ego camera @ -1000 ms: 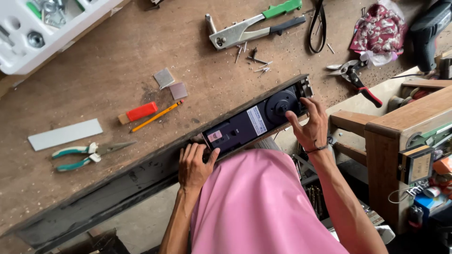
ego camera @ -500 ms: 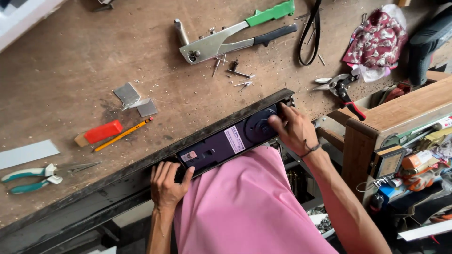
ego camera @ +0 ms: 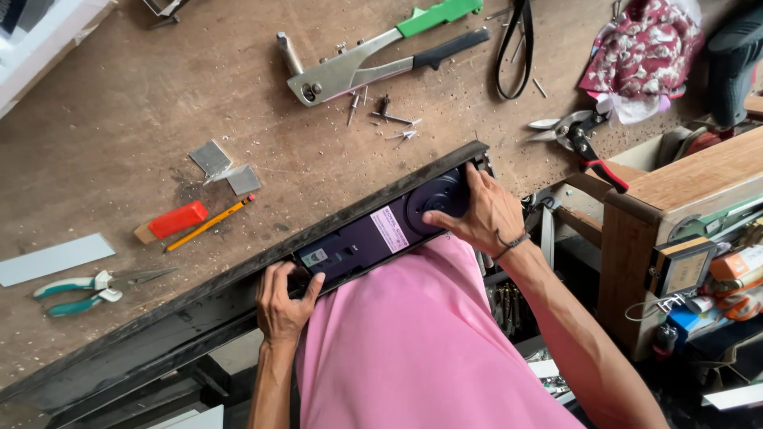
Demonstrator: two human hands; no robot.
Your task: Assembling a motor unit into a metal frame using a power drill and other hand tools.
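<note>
Gripping: both hands hold a long, dark, flat device body (ego camera: 381,234) against the front edge of the workbench (ego camera: 119,103), pressed up by the black metal edge strip (ego camera: 238,278).
Left hand: the left hand (ego camera: 280,306) is curled over the near left end of the body, thumb on its upper face and fingers wrapped under, closed on it.
Right hand: the right hand (ego camera: 481,218) lies spread over the right end, fingertips on the round raised disc (ego camera: 437,202), palm cupping the end; fingers are half bent and bear on it, not fully closed round it.
Where it sits: along the bench edge, between the two hands, just above the pink shirt (ego camera: 421,349), tilted up to the right.
Handling (a judgement): looks like a stiff metal casing, likely heavy for its size, so it wants a hold at both ends as here; the smooth painted faces may slip, the square edges give the surer purchase.
Fragile parts: the pale label (ego camera: 389,229) and the small fittings near the left end are best left untouched.
Nearby on the bench: a hand riveter (ego camera: 358,63) with green and black handles, loose rivets (ego camera: 389,119), tin snips (ego camera: 580,143), a red cutter (ego camera: 171,221), a yellow pencil (ego camera: 211,224), teal pliers (ego camera: 75,290) (none touching the body).
</note>
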